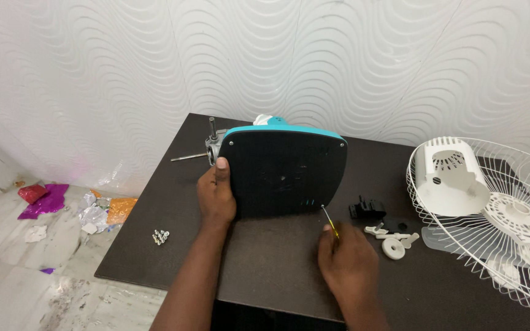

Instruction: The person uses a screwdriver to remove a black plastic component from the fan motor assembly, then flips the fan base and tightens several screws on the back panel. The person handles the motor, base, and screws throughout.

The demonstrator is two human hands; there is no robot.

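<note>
Left hand (217, 195) is clamped on the left edge of the fan base, a rounded-square black plastic underplate with a teal rim (284, 168). It is tipped up on edge on the dark matte surface (265, 263), black underside facing the camera. Thumb lies on the black face, fingers wrap behind, out of view.

Right hand (348, 265) is closed around a thin screwdriver with a yellow handle and a metal shaft (329, 222). The tip sits at the lower-right corner of the underplate, at or on a screw point; whether it is actually seated I cannot tell.

Key geometry: the driver's long axis runs diagonally, from the right hand up and left to that corner. The base is ahead of both hands, centre of the surface. Right hand is the one nearer the bottom-right corner; left hand only steadies the opposite side. The hands are well apart, one on each side of the plate.

Behind the base, upper left, a grey metal motor shaft and bracket (211, 147) sticks out.

Nearby:
- small cluster of silver screws (161, 236), left of the left forearm
- black plastic clip part (367, 209) and white plastic knobs and caps (392, 239), just right of the driver
- white wire fan guard (510, 245) with white motor housing (449, 178) resting on it, far right
- crumpled foil scraps (62, 205) on the floor, left
</note>
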